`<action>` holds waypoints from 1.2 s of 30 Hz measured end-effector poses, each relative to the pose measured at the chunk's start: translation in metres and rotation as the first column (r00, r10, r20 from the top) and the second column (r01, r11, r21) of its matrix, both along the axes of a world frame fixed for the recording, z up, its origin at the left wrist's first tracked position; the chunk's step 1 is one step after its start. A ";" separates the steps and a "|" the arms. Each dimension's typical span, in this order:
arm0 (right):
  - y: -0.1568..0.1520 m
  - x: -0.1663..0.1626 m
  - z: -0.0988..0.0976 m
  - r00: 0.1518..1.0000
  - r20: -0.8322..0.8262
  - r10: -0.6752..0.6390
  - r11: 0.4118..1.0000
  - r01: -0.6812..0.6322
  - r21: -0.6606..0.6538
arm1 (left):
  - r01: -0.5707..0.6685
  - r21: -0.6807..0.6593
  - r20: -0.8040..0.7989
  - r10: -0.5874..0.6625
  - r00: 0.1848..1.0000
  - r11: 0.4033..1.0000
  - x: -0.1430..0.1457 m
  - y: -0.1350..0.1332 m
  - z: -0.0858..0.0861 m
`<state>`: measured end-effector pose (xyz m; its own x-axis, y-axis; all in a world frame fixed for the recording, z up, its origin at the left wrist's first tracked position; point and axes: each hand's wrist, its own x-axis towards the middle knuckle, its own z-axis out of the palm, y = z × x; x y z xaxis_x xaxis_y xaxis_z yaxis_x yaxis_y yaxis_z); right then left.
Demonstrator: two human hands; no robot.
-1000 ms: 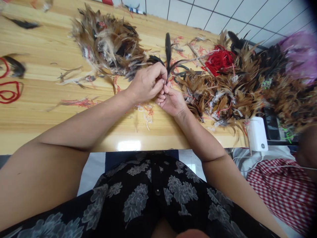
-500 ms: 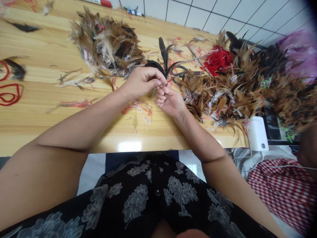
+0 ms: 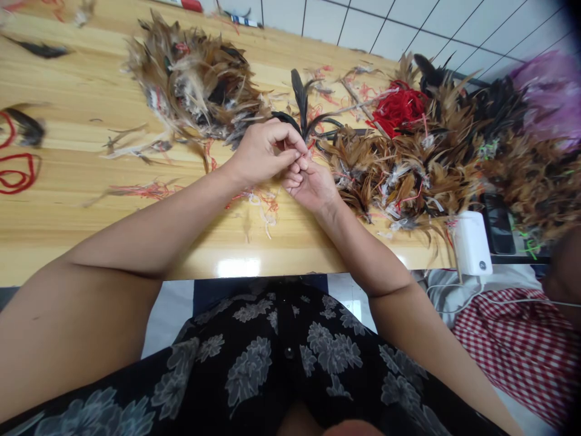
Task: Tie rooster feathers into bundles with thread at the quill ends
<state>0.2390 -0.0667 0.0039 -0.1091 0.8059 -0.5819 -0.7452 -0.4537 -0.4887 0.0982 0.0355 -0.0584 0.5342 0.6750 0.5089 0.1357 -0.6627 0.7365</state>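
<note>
Nearest, a black flowered dress [image 3: 281,357] fills the bottom of the view, with a red checked cloth [image 3: 521,345] off to the right. Both bare forearms reach out over the edge of the wooden table [image 3: 68,200]. The left hand [image 3: 263,154] and right hand [image 3: 313,184] meet at the middle of the table, fingertips pinched together and touching. Between them they grip the base of a small bunch of black feathers [image 3: 300,106], which stands up and fans out just beyond the knuckles. Loose red and white threads [image 3: 261,203] lie on the wood below the hands. A white charger [image 3: 472,242] sits at the right edge. Further out, a brown feather pile [image 3: 195,79] lies to the left and a larger one [image 3: 408,163] to the right, with red yarn [image 3: 399,109] on it.
</note>
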 end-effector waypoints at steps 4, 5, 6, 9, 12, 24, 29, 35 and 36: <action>0.001 -0.001 -0.003 1.000 -0.018 -0.005 1.000 0.005 0.000 | -0.130 0.162 0.056 0.122 0.991 0.978 0.005 -0.009 0.002; 0.002 -0.001 -0.005 1.000 -0.019 -0.007 1.000 0.007 0.001 | -0.150 0.194 0.051 0.142 0.988 0.970 0.006 -0.012 0.003; 0.002 -0.002 -0.006 1.000 -0.017 -0.009 1.000 0.009 0.001 | -0.164 0.216 0.037 0.160 0.986 0.963 0.006 -0.013 0.003; 0.001 -0.004 -0.008 1.000 -0.002 -0.022 1.000 0.022 0.000 | -0.191 0.218 0.013 0.193 0.981 0.957 0.009 -0.013 -0.002; -0.001 -0.008 -0.008 1.000 0.014 -0.023 1.000 0.023 -0.008 | -0.200 0.172 0.053 0.194 0.980 0.964 0.011 -0.011 -0.010; 0.003 -0.017 -0.002 0.997 0.013 -0.082 0.997 0.082 -0.005 | -0.228 0.197 0.051 0.222 0.974 0.954 0.010 -0.019 -0.011; 0.002 -0.015 0.001 0.997 -0.013 -0.073 0.997 0.073 0.003 | -0.200 0.042 0.036 0.198 0.979 0.979 0.007 -0.019 -0.006; 0.003 -0.013 0.000 0.997 -0.021 -0.078 0.997 0.078 0.002 | -0.160 -0.099 0.058 0.167 0.984 0.982 0.006 -0.020 -0.008; 0.003 -0.013 -0.001 0.997 -0.015 -0.081 0.997 0.081 0.003 | -0.159 -0.097 0.066 0.166 0.984 0.983 0.006 -0.020 -0.008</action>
<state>0.2255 -0.0632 0.0029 -0.0519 0.8147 -0.5775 -0.7865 -0.3897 -0.4791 0.1042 0.0155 -0.0662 0.3771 0.7948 0.4755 0.1792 -0.5663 0.8045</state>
